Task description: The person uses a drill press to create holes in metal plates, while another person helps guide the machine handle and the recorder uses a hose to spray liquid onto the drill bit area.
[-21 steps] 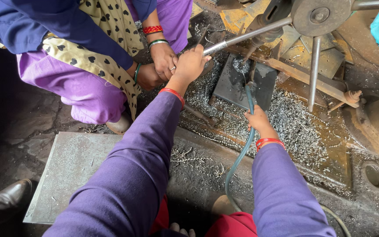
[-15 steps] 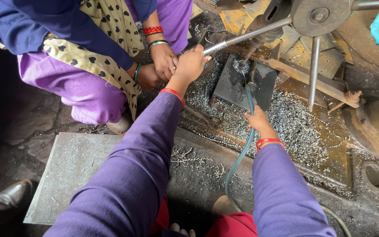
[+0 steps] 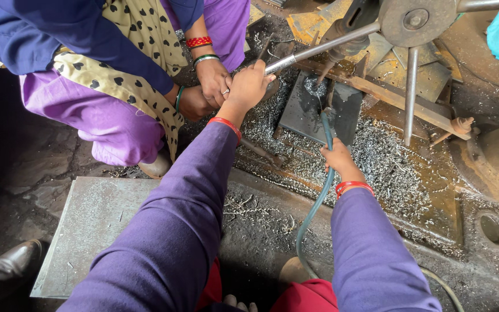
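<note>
My left hand [image 3: 248, 86] grips the end of a long steel feed handle [image 3: 324, 46] that runs up to the round hub [image 3: 416, 20] of a drill press. My right hand [image 3: 339, 160] holds a thin blue-green hose [image 3: 326, 130], its tip aimed at a dark square steel plate [image 3: 313, 107] under the drill bit [image 3: 326, 72]. Metal shavings [image 3: 388, 167] cover the rusty machine table around the plate. Both my sleeves are purple, with red bangles at the wrists.
A co-worker in purple trousers and a spotted cloth crouches at upper left, their hands [image 3: 212, 81] beside my left hand. A flat grey steel sheet [image 3: 96, 219] lies on the floor at lower left. A black shoe [image 3: 4, 266] shows at the bottom left corner.
</note>
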